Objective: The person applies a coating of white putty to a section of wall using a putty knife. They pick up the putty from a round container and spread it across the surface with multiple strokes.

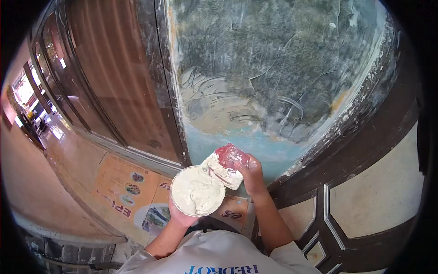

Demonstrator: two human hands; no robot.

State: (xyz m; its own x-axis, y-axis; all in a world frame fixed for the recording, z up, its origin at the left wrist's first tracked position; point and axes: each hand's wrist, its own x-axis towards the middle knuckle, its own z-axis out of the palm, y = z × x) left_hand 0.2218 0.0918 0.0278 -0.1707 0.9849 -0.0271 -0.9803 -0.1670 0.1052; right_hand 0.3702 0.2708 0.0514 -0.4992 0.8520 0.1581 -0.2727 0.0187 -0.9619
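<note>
Closest to me is the person's white shirt (214,253), with both bare forearms reaching out from its short sleeves. The left hand (183,216) is clamped on the near left side of a round tub (173,199), its fingertips hidden underneath. The tub is held up in front of the chest, full of creamy white paste (197,189) with a ridged, uneven top. On the right, the right hand (252,174) has its fingers closed on a flat red scraper (228,156), which is thickly smeared with white along its left and near sides. The scraper is at the tub's far right rim; I can't tell whether it touches the paste inside.

Beyond the hands stands a mottled grey-green wall panel (273,55), with a pale swirled patch (221,102) on its left part and a light blue band (228,144) low down. To the left, brown curtain-like folds (107,64) show in a dark frame, and printed orange sheets (109,171) lie on the floor. To the right is dark woodwork (335,221) with pale panels (378,192).
</note>
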